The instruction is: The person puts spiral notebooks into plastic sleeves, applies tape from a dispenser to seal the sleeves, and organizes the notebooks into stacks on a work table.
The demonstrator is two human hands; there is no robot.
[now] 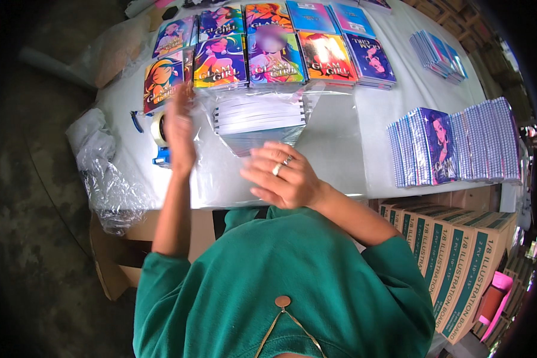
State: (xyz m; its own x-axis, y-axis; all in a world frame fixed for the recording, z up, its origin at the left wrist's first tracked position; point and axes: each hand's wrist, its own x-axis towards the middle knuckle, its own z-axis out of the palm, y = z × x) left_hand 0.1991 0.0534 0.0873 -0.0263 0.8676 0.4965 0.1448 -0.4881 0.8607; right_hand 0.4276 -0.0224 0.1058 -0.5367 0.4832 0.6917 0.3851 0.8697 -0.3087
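Note:
In front of me lies a stack of notebooks (259,116), its white page edges and black spiral bindings showing, inside a clear plastic wrap (334,128). My right hand (286,179), with two rings, is at the near side of the stack, fingers stretched out and lightly spread, over the plastic. It holds nothing that I can see. Left of the stack, my left hand (182,134) is raised, its fingers smeared by motion. Beside that hand stands a blue tape dispenser (161,157) with a roll of tape (158,130), partly hidden by the hand.
Rows of colourful notebooks (276,62) line the far side of the white-covered table (376,149). More notebook stacks (438,146) stand at the right. Crumpled clear plastic (110,179) hangs over the left edge. Cardboard boxes (459,262) sit below on the right.

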